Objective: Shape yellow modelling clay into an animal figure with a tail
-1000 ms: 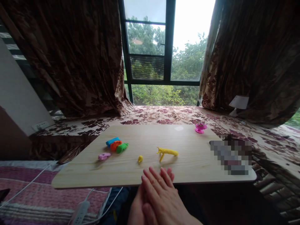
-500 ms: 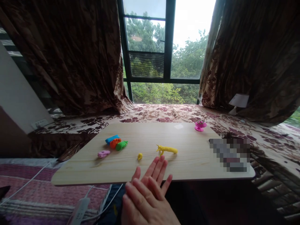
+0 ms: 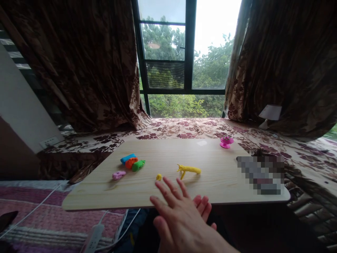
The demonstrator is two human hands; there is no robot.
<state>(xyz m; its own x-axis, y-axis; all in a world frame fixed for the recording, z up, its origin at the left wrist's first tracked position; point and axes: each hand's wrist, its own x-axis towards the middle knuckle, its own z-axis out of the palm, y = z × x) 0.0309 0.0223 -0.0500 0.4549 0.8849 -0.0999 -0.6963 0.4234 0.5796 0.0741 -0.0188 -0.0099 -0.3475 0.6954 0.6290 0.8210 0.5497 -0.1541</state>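
My right hand lies palm down across my left hand, its fingers stretched and spread. Underneath, the left palm faces up, with only its fingertips showing on the right. Whether anything lies between the palms is hidden. Just beyond the right fingertips is a small yellow lump that looks like modelling clay. A longer yellow clay piece, with thin prongs at its left end and a leg-like strip, lies on the table. Neither hand touches these pieces.
Blue, orange and green clay lumps sit together at left, near a pink lump. A bright pink mushroom-like piece stands at the far right. A blurred-out object lies on the right. A power strip is lower left.
My right hand has slid forward and to the right over my left hand. The left hand has drawn back beneath it. The clay pieces stay put on the table.
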